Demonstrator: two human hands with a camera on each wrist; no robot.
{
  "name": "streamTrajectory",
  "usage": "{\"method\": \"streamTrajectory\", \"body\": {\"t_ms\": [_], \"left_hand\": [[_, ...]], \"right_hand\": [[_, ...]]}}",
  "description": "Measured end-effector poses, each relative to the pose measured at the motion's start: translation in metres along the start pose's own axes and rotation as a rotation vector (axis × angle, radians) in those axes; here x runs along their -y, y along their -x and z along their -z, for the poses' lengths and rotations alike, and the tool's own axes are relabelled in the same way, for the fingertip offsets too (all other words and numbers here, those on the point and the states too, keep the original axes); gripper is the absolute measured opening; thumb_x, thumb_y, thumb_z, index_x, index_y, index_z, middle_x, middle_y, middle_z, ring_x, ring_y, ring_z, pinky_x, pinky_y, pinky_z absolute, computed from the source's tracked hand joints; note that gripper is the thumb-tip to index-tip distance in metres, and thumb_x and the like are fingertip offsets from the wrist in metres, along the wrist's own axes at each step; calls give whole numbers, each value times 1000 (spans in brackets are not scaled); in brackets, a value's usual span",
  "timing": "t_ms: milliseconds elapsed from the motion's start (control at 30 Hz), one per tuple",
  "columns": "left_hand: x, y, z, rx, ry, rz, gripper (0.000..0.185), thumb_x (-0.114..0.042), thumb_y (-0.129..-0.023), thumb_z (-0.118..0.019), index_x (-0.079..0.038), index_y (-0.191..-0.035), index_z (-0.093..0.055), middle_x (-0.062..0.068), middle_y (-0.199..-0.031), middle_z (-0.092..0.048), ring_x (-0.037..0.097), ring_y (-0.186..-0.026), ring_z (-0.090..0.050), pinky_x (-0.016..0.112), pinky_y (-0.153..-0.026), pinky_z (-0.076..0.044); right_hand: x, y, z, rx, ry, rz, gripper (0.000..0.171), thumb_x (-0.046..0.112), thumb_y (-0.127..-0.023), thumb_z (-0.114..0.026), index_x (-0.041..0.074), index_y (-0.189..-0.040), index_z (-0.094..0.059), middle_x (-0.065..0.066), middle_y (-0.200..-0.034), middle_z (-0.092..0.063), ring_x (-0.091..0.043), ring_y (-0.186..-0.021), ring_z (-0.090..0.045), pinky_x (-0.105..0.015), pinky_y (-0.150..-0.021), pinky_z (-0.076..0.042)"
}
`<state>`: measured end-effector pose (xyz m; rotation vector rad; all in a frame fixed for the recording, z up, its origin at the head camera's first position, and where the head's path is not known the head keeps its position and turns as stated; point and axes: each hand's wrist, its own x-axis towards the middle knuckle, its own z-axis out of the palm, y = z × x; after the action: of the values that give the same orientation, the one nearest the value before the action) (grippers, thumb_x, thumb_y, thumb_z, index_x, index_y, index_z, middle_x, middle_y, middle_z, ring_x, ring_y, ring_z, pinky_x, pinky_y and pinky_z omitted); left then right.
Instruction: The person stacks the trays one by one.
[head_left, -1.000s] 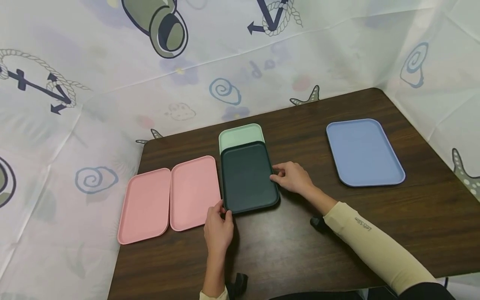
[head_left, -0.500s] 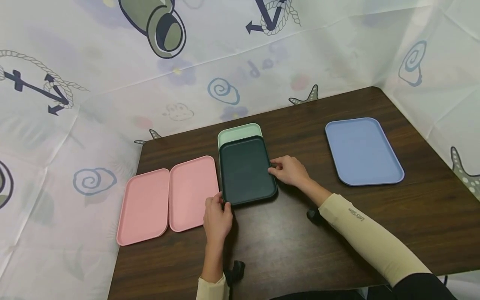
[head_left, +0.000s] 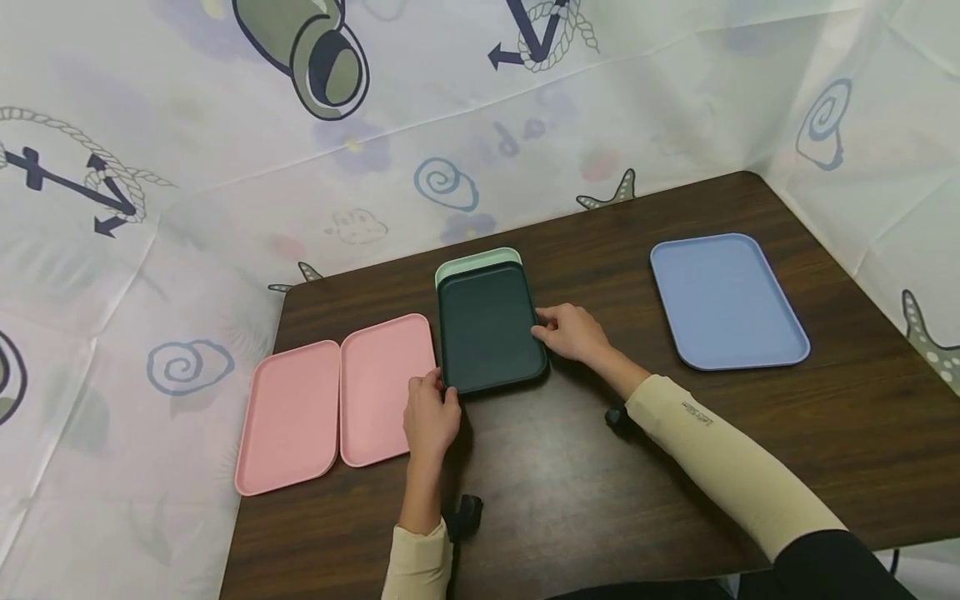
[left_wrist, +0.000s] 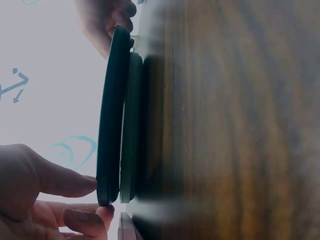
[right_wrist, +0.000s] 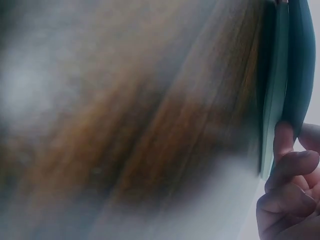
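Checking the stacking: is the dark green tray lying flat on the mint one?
Not quite flat: the dark green tray rides above the mint tray, both hands gripping its edges.

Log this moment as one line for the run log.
left hand: pinches dark green tray near corner | right hand: grips its right edge | dark green tray: stacked over mint tray | nearby: two pink trays, blue tray

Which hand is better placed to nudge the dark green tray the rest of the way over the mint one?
Left hand: it grips the dark green tray at its near corner, behind the push. Right hand holds the side edge.
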<state>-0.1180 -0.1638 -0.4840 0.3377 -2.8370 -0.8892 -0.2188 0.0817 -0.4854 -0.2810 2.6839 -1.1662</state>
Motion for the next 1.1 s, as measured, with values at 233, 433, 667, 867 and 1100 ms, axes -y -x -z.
{"method": "streamTrajectory", "body": {"t_ms": [233,433,667,867,1100], "left_hand": [[-1,-9,1,20,-2,3,41,-15,-92,-62,1,-130,-60,14,-105,-55,35,-89,-59,51,-76,-47],[0,-16,0,28,-17,4,41,-14,-92,-61,0,-130,-59,15,-105,-55,36,-90,-58,51,-77,-47],[-2,-22,0,32,-16,-1,41,-15,-93,-60,0,-132,-58,17,-107,-55,37,-93,-58,52,-79,-47],[-3,-27,-3,41,-26,14,43,-17,-94,-60,-1,-134,-57,16,-108,-55,36,-94,-58,51,-80,-47],[-5,-32,-4,51,-27,23,44,-16,-94,-60,-1,-135,-57,15,-109,-54,35,-93,-58,50,-79,-47]], "right_hand": [[2,-7,-1,-2,-9,-10,48,31,-98,-61,11,-141,-55,0,-71,-59,-12,-47,-39,-26,-44,-26],[2,-13,-1,-6,3,-21,48,33,-98,-60,13,-141,-55,1,-73,-60,-12,-50,-43,-26,-45,-27],[5,-18,2,-8,-1,-39,48,33,-98,-60,14,-141,-54,0,-77,-61,-15,-54,-46,-28,-47,-29],[4,-23,2,-7,12,-42,48,34,-98,-59,14,-141,-54,0,-83,-63,-15,-57,-48,-28,-48,-31],[3,-29,1,-2,19,-59,48,35,-99,-58,16,-143,-53,-1,-82,-61,-15,-54,-45,-27,-47,-29]]}}
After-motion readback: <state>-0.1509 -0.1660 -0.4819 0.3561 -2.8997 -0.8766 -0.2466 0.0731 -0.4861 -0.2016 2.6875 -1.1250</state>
